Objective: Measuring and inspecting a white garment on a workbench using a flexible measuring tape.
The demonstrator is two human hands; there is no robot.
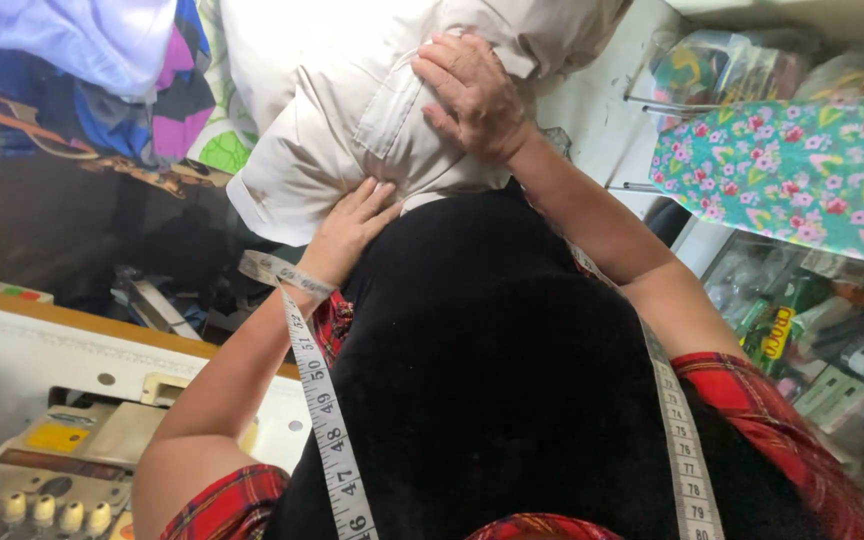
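Cream-white folded cloth bundle with a stitched pocket flap (352, 110), pressed between both hands against a black garment over the body (492, 370). Left hand (352, 222) under the bundle's lower edge, fingers spread flat and pushing up into the fabric, nothing gripped. Right hand (472, 95) laid over the bundle's top right part, fingers bent and pressing down on the cloth, palm on the fabric. White measuring tape with black numbers (324, 420) draped across the left wrist and hanging down both sides of the black garment. Red tartan sleeves (772, 420) at the upper arms. White sewing machine with cream knobs (62, 470) at lower left. Turquoise flower-print cloth (802, 175) at right, well apart from the hands.
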